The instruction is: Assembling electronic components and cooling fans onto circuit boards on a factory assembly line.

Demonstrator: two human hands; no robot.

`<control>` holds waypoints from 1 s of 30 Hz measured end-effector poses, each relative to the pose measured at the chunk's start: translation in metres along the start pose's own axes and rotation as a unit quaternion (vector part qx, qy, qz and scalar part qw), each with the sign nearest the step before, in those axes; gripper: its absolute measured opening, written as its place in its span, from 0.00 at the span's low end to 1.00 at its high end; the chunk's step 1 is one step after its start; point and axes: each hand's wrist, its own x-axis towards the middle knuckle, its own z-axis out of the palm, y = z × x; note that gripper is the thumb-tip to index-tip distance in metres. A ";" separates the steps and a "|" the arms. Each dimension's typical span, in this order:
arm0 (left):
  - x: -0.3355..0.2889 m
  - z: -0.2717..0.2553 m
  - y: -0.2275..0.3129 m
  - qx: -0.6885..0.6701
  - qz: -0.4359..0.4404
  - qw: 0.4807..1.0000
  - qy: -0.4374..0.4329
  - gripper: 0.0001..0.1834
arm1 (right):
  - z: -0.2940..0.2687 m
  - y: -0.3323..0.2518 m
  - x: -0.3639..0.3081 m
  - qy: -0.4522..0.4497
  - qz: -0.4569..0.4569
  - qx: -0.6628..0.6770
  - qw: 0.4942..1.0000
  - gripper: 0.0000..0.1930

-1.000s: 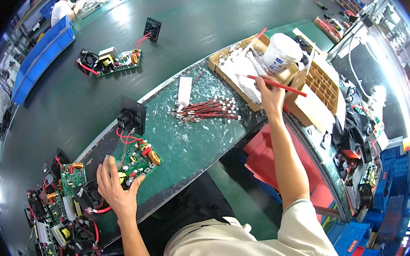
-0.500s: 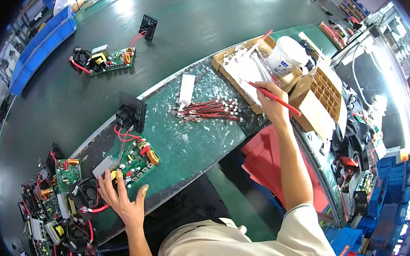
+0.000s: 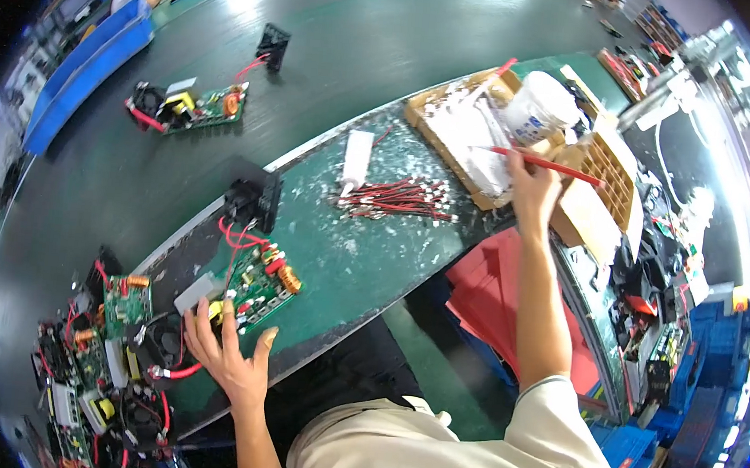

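Note:
My left hand rests at the near edge of a green circuit board, fingers spread and fingertips against its yellow transformer and grey metal plate. Red wires join this board to a black panel behind it. My right hand is closed around a slim red stick-like tool with a thin pale tip. It hovers over the near right side of a shallow cardboard box smeared with white paste. A white tube lies beside a bundle of red-and-black wires.
A white tub stands in the box, next to a divided carton. More assembled boards crowd the left. Another board lies on the dark surface beyond, near a blue bin. Red sheets sit below the bench edge.
My right hand has turned the red tool, swinging its rear end up toward the carton. The left hand stays on the board. The whole view has shifted slightly.

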 end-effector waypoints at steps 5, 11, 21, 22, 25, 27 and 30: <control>0.006 0.004 0.005 -0.005 -0.001 1.000 -0.016 0.43 | -0.054 -0.054 -0.016 -0.158 -0.073 0.243 0.954 0.12; 0.006 0.000 0.004 -0.030 -0.029 0.999 -0.030 0.48 | -0.036 -0.139 -0.119 -0.446 -0.140 0.313 0.826 0.11; -0.003 0.005 0.004 -0.047 -0.027 0.999 0.007 0.47 | -0.023 -0.168 -0.173 -0.452 -0.359 0.195 0.793 0.11; -0.003 0.006 0.004 -0.048 -0.029 0.998 0.007 0.47 | -0.021 -0.165 -0.174 -0.447 -0.368 0.202 0.790 0.10; -0.002 0.007 0.005 -0.051 -0.025 0.998 0.014 0.46 | -0.014 -0.161 -0.177 -0.448 -0.367 0.213 0.787 0.09; -0.003 0.007 0.005 -0.052 -0.024 0.998 0.019 0.45 | -0.010 -0.162 -0.179 -0.453 -0.357 0.218 0.787 0.09; -0.004 0.008 0.003 -0.060 -0.022 0.998 0.014 0.47 | -0.006 -0.164 -0.180 -0.421 -0.412 0.194 0.785 0.09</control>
